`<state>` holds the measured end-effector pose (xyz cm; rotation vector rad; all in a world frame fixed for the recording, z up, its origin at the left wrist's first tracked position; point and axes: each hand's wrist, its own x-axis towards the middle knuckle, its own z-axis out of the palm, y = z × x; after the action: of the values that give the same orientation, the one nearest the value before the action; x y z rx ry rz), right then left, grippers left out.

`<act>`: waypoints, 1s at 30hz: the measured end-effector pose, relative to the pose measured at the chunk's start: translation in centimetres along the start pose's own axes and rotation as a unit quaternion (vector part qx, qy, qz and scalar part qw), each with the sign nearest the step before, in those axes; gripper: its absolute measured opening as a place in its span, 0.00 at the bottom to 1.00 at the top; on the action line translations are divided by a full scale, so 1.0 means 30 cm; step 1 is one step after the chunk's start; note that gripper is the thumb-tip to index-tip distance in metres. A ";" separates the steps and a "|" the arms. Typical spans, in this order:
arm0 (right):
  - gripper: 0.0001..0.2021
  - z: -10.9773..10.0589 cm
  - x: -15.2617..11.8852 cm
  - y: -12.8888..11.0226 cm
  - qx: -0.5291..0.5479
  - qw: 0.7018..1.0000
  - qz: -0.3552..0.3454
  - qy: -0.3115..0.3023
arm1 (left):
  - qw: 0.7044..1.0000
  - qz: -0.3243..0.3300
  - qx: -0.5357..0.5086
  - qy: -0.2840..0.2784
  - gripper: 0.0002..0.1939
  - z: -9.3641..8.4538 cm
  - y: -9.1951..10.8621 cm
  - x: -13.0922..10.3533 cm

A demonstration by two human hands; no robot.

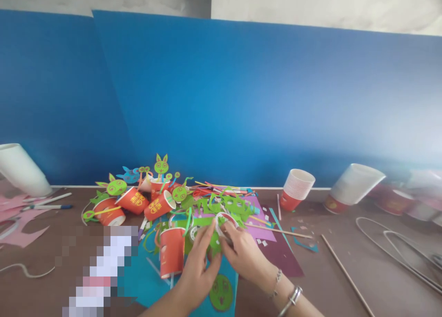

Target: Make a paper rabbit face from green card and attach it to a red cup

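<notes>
Between the two hands, at the middle of the worktop, sits a small green paper piece (pixel 215 244), with a white-rimmed round thing (pixel 232 219) just above it; blur hides whether that is a cup or a roll of tape. The left hand (pixel 198 270) has its fingers bent together, seemingly pinching the paper's lower edge. The right hand (pixel 241 253) curls its fingertips over the round rim; whether they are closed on it I cannot tell.

For handling this well, a light pinch near the paper's edge should keep it from creasing, while the other fingers steady the rim rather than squeeze it. Pressing gently from both sides would probably hold the parts lined up best.

Just left of the left hand, a red cup (pixel 171 252) stands near enough to be knocked by a knuckle, so that wrist is best kept low and close. Below the fingers, a green paper face (pixel 221 292) lies flat on a blue sheet (pixel 152 287); forearms should stay off it. Beyond the fingertips, green scraps (pixel 238 205) crowd the work and could snag. Farther right, a wooden stick (pixel 281 230) and stacked cups (pixel 299 188) sit clear of both hands.
</notes>
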<state>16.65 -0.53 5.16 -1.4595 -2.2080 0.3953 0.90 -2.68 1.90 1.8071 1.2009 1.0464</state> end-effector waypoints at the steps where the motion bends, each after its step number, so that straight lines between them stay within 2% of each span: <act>1: 0.04 0.006 -0.002 -0.005 -0.003 1.000 -0.003 -0.003 | 1.000 0.010 0.009 -0.001 0.27 0.000 -0.004 -0.003; 8: 0.04 0.003 0.002 -0.001 -0.008 1.000 -0.011 0.000 | 0.999 0.035 -0.014 0.015 0.20 -0.004 -0.006 0.006; 13: 0.05 0.006 0.000 -0.003 -0.008 0.999 -0.032 0.007 | 0.993 -0.001 -0.095 0.072 0.11 -0.002 -0.008 0.032; 18: 0.08 0.014 -0.003 -0.017 0.000 0.998 -0.057 0.018 | 0.985 -0.025 -0.135 0.105 0.10 0.003 -0.025 0.043; 25: 0.07 0.005 -0.008 -0.043 0.032 0.997 -0.063 0.030 | 0.986 -0.025 -0.112 0.124 0.09 -0.011 -0.007 0.045; 28: 0.07 0.012 -0.011 -0.044 0.054 0.997 -0.039 0.047 | 0.988 -0.013 -0.089 0.129 0.09 -0.011 0.000 0.041; 30: 0.07 0.025 -0.015 -0.049 0.120 0.991 0.005 0.053 | 0.989 -0.001 -0.080 0.125 0.10 -0.009 0.003 0.035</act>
<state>15.26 -1.50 5.13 -1.3324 -1.9936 0.5524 0.94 -1.68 2.35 1.5859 1.2251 1.3592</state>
